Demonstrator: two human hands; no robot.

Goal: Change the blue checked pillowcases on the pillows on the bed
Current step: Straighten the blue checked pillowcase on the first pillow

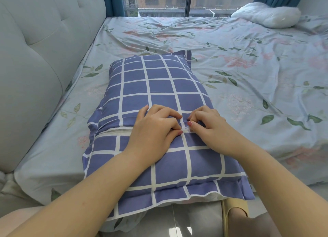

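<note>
Zip work looks to be the step in hand: a plump pillow in a blue checked cotton pillowcase point(159, 87) lies lengthwise at the near edge of the bed, on the pale floral bedsheet point(248, 68), close to the grey tufted headboard point(35, 59). Both hands meet at a seam running across it. The left hand point(156, 130) has its fingers point(174, 115) curled, nipping the cloth beside the seam. The right hand point(207, 125) pinches what seems to be a small white zip pull point(187, 127). Left of the hands the seam gapes point(113, 131), showing white inside. Whether the zip is opening or closing I cannot tell. The next move, I judge, calls for holding the soft, creasing cloth taut so the pull runs without snagging. A lumpy bare white pillow point(266, 15) sits at the far corner.
</note>
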